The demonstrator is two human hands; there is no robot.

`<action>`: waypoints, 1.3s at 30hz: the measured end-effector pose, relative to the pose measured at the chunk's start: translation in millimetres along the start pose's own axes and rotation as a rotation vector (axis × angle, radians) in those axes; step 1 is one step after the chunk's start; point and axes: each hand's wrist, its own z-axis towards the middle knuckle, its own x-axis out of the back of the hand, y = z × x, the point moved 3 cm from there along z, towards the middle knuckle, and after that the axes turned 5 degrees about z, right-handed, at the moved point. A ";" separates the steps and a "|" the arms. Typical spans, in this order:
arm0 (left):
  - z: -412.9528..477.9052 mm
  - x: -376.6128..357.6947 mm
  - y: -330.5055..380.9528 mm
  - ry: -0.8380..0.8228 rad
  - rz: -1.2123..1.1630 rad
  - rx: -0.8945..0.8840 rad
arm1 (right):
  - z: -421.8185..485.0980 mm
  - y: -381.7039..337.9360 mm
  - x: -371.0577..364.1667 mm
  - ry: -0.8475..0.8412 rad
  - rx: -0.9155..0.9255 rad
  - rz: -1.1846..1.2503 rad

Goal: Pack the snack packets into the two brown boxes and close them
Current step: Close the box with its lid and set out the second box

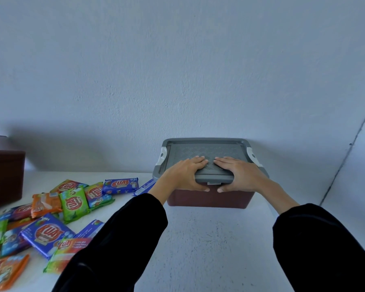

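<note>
Head view showed one brown plastic box (209,199) at frame centre on a white speckled table (209,239), capped by one grey ribbed lid (207,149) with two white side clips (162,155). The left hand (188,173) and right hand (238,172) lay side by side, nearly touching, fingers flat on the lid and thumbs hooked under its front rim. A second dark brown box (4,175) stood at the left edge. At least a dozen glossy snack packets (47,233) overlapped at lower left.

Soft, cool, rather dim light; a broad shadow darkens the wall (57,144) at left (its edges feathered). Wide-angle bending at the borders; lower-left snack packets (2,270) smear.
</note>
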 end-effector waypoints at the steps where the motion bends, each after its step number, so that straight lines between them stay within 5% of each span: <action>1: 0.5 -0.3 -0.9 -0.001 0.004 -0.005 | 0.6 -0.2 -0.4 0.001 0.000 0.000; 13: -18.7 -3.4 9.3 0.055 0.090 0.098 | -17.4 -9.1 -5.5 0.053 -0.036 -0.028; 18: -53.5 -12.2 24.0 0.208 0.141 0.123 | -48.9 -15.5 -20.6 0.245 -0.014 0.019; 24: -116.1 -23.6 49.7 0.317 -0.061 0.168 | -98.9 -43.5 -37.0 0.415 0.005 0.221; 39: -357.2 20.3 0.1 0.529 -0.100 0.530 | -109.4 -259.8 -54.1 0.185 0.301 0.398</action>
